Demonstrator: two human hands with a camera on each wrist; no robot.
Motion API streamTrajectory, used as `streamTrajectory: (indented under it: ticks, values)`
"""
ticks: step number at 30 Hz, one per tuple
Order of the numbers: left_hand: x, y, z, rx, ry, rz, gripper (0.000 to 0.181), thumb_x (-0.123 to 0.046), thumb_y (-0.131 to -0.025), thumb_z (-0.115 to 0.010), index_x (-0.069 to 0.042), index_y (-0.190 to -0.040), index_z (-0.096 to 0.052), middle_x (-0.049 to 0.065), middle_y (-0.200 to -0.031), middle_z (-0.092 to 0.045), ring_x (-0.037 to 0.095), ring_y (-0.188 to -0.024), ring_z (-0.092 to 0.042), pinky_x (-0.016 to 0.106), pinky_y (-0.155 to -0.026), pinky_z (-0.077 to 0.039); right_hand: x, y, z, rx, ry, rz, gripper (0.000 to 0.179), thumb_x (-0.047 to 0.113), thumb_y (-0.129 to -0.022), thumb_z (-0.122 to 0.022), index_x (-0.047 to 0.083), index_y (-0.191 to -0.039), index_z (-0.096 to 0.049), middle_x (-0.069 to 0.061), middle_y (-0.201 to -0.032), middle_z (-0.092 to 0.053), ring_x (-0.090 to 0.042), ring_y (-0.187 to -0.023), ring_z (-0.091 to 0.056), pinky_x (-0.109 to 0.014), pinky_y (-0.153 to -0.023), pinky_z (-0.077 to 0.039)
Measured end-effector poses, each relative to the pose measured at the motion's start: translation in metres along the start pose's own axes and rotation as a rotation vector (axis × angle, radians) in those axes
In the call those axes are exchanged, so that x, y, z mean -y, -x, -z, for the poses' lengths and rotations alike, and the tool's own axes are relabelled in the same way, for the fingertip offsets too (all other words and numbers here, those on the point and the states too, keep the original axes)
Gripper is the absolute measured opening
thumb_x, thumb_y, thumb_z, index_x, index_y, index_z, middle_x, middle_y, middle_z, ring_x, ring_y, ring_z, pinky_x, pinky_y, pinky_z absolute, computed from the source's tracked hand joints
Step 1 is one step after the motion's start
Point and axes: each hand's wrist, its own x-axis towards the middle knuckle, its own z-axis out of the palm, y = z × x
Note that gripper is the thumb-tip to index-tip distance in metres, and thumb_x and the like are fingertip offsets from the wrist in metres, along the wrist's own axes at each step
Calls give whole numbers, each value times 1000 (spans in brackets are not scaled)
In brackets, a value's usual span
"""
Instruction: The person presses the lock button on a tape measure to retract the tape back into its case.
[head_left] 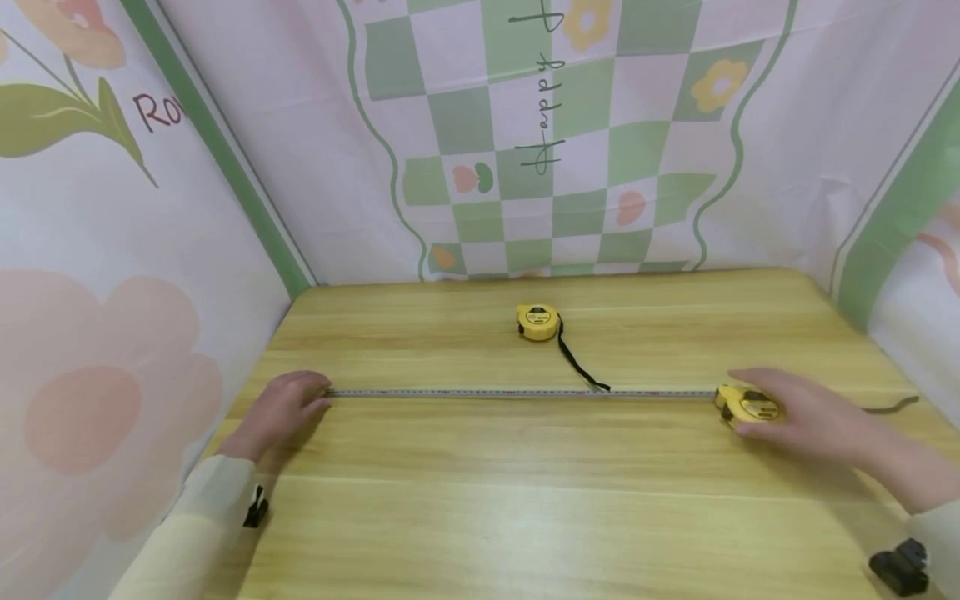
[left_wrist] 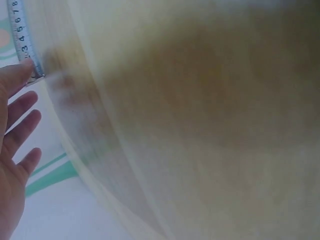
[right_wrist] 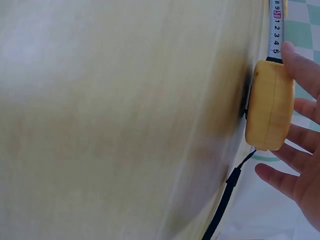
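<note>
A silver tape blade [head_left: 480,392] stretches nearly straight from left to right just over the wooden table. At its left end my left hand [head_left: 281,407] pinches the tip between thumb and fingers; the left wrist view shows the thumb on the blade [left_wrist: 21,37] near the low numbers. On the right, my right hand [head_left: 813,417] grips the yellow tape measure [head_left: 759,407] that the blade comes out of. In the right wrist view, the numbers just past a red mark stand at the mouth of the case [right_wrist: 270,107], and a black strap [right_wrist: 220,205] trails from it.
A second yellow tape measure [head_left: 537,323] lies farther back on the wooden table [head_left: 480,508], its black strap [head_left: 577,365] reaching to the stretched blade. Printed cloth with a green check pattern [head_left: 525,167] hangs behind the table, and more printed cloth lines both sides.
</note>
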Motion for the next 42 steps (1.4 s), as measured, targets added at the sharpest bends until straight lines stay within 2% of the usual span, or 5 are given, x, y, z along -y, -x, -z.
streamTrajectory:
  ticks: [11, 22, 26, 42]
  values:
    - [2, -2, -1, 35, -21, 10, 18, -8, -84, -75, -1, -100, -70, 17, -103, -69, 37, -101, -63, 54, -92, -49, -1, 1, -8, -8, 40, 35, 84, 38, -71, -85, -9, -132, -50, -33, -124, -55, -51, -111, -52, -66, -87, -42]
    - [1, -9, -1, 111, -50, 58, 13, -9, -87, -73, -3, -98, -72, 14, -101, -70, 35, -100, -63, 53, -92, -49, 0, 0, -8, 1, 50, 48, 80, 32, -73, -86, -10, -131, -50, -33, -121, -56, -50, -107, -54, -65, -86, -44]
    - [1, -12, -2, 100, -73, 40, 11, -8, -85, -74, -3, -96, -73, 13, -98, -70, 34, -98, -64, 53, -91, -49, 0, 0, -9, 22, 52, 32, 79, 33, -76, -84, -10, -133, -49, -34, -122, -55, -51, -108, -54, -66, -87, -44]
    - [3, -14, -5, -21, -119, -62, 6, -1, -81, -76, -4, -85, -75, 9, -85, -72, 30, -84, -66, 49, -84, -52, 5, -1, -7, 47, 72, -3, 76, 29, -76, -84, -13, -130, -50, -36, -122, -54, -53, -110, -52, -66, -90, -43]
